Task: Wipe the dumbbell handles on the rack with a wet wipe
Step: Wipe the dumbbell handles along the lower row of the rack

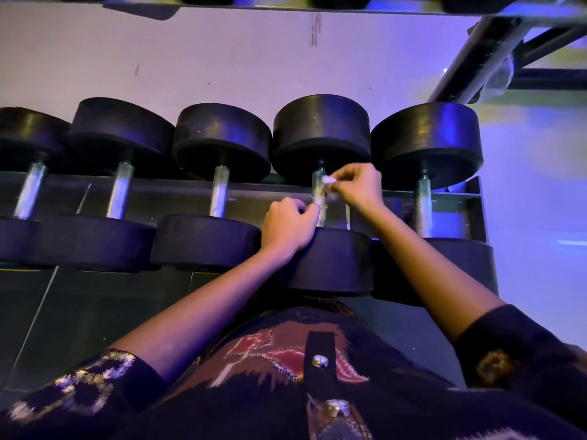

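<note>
Several black dumbbells with knurled steel handles lie side by side on a dark rack (470,217). My right hand (357,185) pinches a small crumpled white wet wipe (327,182) against the upper part of the fourth dumbbell's handle (319,204). My left hand (287,225) rests on that dumbbell's near head (333,262), fingers curled beside the lower end of the handle; whether it grips the handle is hidden. Bare handles show to the left (219,195) and to the right (424,208).
A pale wall rises behind the rack. An upper shelf (286,4) with more dumbbells runs overhead, and a slanted steel rack post (476,58) stands at the upper right. Dark floor tiles lie below on the left.
</note>
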Available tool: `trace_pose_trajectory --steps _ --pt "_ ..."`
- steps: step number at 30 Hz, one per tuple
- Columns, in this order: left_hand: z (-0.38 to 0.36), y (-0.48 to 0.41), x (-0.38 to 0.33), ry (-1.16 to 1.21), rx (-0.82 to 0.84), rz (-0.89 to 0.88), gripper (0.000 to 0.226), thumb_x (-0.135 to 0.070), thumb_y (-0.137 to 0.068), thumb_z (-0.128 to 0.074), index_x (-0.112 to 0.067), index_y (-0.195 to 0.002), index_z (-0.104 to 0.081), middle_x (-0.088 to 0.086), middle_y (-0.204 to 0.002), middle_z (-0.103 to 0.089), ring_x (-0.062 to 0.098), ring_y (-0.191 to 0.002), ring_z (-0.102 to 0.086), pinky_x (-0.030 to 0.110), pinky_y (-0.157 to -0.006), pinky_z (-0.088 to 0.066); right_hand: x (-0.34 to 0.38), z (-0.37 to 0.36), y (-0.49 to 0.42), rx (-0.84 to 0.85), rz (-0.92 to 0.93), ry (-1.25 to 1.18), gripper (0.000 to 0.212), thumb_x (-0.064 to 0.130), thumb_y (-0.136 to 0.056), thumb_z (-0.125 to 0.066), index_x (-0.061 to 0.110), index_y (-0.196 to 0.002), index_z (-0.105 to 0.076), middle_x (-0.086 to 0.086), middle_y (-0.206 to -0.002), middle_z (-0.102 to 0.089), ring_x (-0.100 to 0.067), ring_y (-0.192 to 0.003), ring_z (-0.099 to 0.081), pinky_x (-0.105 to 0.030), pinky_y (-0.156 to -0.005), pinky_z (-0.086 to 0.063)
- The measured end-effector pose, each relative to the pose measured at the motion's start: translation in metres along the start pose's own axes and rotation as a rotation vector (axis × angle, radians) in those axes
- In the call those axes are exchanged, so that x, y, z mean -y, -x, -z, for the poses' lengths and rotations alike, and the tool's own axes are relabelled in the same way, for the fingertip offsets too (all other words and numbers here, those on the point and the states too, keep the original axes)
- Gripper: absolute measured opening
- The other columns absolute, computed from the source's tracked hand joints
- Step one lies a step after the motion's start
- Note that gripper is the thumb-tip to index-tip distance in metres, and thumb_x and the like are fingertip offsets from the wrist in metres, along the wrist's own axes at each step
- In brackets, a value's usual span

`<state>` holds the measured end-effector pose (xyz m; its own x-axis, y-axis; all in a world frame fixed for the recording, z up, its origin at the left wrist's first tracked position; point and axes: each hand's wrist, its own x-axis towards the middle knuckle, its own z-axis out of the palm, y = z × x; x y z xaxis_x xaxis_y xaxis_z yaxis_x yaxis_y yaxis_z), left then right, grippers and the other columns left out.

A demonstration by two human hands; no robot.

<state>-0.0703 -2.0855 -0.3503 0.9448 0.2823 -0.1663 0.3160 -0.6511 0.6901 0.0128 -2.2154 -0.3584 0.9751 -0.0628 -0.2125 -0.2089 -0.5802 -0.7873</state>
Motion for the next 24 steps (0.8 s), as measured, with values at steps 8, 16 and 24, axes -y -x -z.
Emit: trace_pose_trajectory --steps 8,16,24 --pt "0.001 0.001 0.0 0.016 0.002 0.01 0.045 -0.044 -0.07 -0.043 -0.006 -0.062 -0.067 0.01 -0.051 -0.052 0.033 -0.065 -0.056 0.035 -0.054 -0.043 -0.008 -0.005 0.007 0.156 0.089 0.104 0.01 0.017 -0.073 -0.082 0.014 -0.07 -0.073 -0.002 -0.06 -0.067 0.002 -0.049 -0.053 -0.022 -0.063 -0.049" --pt "0.0 0.0 0.002 0.004 0.01 -0.019 0.042 -0.04 -0.073 -0.046 -0.004 -0.059 -0.063 0.007 -0.046 -0.041 0.035 -0.063 -0.052 0.033 -0.051 -0.034 -0.008 0.006 0.002 0.089 0.07 0.044 0.008 0.014 -0.072 -0.081 0.012 -0.078 -0.076 -0.007 -0.068 -0.07 0.004 -0.05 -0.052 -0.018 -0.059 -0.047" --pt "0.0 0.001 0.001 0.0 -0.003 -0.021 0.042 -0.041 -0.071 -0.044 -0.005 -0.06 -0.064 0.01 -0.049 -0.047 0.034 -0.063 -0.052 0.034 -0.051 -0.036 -0.014 0.001 0.009 0.171 0.06 0.085 0.009 0.012 -0.072 -0.082 0.012 -0.069 -0.073 -0.002 -0.059 -0.066 0.005 -0.045 -0.054 -0.01 -0.053 -0.046"
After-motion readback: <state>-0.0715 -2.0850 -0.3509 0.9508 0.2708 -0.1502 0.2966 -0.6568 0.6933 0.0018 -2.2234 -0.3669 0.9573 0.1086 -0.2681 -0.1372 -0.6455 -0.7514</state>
